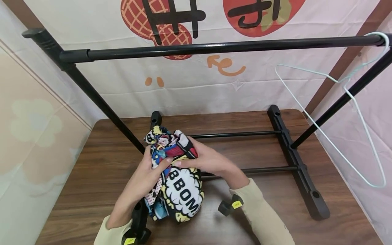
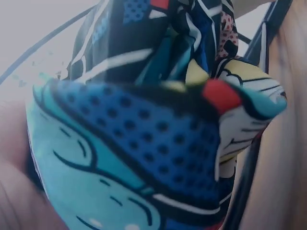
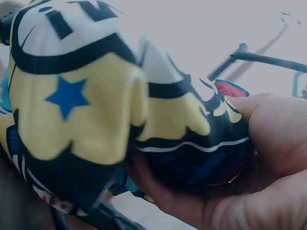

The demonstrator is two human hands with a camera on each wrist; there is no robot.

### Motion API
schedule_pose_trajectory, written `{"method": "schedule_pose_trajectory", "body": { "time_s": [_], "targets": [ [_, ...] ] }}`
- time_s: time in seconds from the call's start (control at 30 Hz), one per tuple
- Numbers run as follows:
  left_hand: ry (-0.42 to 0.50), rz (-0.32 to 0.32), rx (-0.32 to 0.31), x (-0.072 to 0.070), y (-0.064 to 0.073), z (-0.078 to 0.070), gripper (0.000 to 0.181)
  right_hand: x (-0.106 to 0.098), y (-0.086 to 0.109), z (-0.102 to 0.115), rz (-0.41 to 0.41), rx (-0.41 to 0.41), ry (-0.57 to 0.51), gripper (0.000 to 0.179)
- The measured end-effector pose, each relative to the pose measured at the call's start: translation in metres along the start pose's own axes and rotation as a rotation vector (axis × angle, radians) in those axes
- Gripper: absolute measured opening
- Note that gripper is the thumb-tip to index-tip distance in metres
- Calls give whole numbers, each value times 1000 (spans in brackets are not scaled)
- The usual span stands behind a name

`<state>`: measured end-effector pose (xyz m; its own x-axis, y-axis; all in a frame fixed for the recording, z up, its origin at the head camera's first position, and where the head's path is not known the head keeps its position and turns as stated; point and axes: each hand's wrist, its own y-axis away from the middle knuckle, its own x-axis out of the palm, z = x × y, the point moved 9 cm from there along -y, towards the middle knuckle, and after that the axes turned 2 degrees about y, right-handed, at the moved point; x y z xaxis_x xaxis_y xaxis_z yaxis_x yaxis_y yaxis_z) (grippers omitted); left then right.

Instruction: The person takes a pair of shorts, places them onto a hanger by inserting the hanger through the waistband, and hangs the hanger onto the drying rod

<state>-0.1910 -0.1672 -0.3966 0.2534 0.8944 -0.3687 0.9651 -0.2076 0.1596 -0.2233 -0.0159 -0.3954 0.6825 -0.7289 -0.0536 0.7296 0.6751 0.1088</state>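
Note:
A bunched piece of comic-print cloth with "BBOM" lettering is held up between both hands over the wooden surface. My left hand grips its left side, thumb lying across the front. From the right, my right hand holds the upper part, its thumb near the left thumb. In the left wrist view, blue dotted folds of the cloth fill most of the picture. The right wrist view has fingers and thumb round the cloth, beside a yellow patch with a blue star.
A black garment rack stands on the wooden surface, its top bar crossing beyond the hands. At the bar's right end hangs a pale wire hanger. The rack's right foot lies to the right. Printed fabric walls enclose the space.

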Motion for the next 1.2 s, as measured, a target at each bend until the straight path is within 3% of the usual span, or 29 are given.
{"method": "schedule_pose_trajectory", "body": {
  "time_s": [0.13, 0.33, 0.53, 0.67, 0.8, 0.87, 0.93, 1.03, 1.1, 1.2],
  "targets": [
    [-25, 32, 52, 7, -13, -16, 78, -26, 11, 3, -85, -12, -59, 65],
    [-25, 17, 114, 0, -23, -32, 69, -66, 34, 8, -221, 2, -138, 61],
    [84, -33, 158, -9, -29, -36, 50, -101, 58, 12, -304, -11, -241, 52],
    [126, -124, 175, -20, -36, -34, 40, -121, 74, 17, -305, -91, -329, 41],
    [43, -225, 159, -32, -45, -31, 43, -137, 90, 22, -317, -182, -442, 37],
    [-56, -261, 127, -35, -49, -29, 51, -143, 95, 23, -328, -214, -489, 39],
    [-160, -299, 138, -34, -51, -28, 62, -147, 99, 24, -344, -234, -525, 40],
    [-324, -346, 237, -24, -50, -40, 78, -148, 102, 24, -353, -237, -587, 43],
    [-411, -361, 373, -11, -46, -57, 85, -145, 101, 21, -342, -211, -630, 44],
    [-487, -321, 592, 14, -39, -85, 92, -136, 98, 17, -314, -140, -683, 47]
  ]
}}
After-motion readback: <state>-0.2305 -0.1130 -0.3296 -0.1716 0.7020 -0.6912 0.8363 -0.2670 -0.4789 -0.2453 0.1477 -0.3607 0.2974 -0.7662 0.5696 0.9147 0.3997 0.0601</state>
